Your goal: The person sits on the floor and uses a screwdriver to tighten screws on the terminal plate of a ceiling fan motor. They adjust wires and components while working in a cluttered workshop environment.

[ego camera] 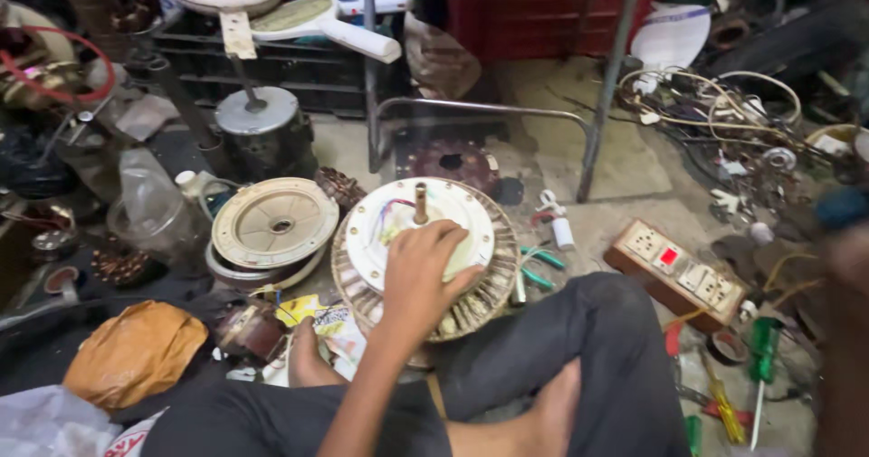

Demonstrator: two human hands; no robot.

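- Dusty concrete floor (625, 163), littered with parts.
- Left hand (418, 276) lies spread on fan motor (424, 256), fingers loosely curled.
- Switchboard (677, 271), fan cover (273, 223) nearby; blurred right edge perhaps another hand.

A dusty concrete floor (625, 163) is seen, crowded with clutter. A grey metal-framed stool (597, 104) is set upon it, with black crates (308, 68) and a red crate (543, 23) stacked behind.

The hand (421, 271) hides part of the motor (424, 256), a blurred shape (846, 330) fills the right edge, and the bag (134, 353) conceals whatever lies under it.
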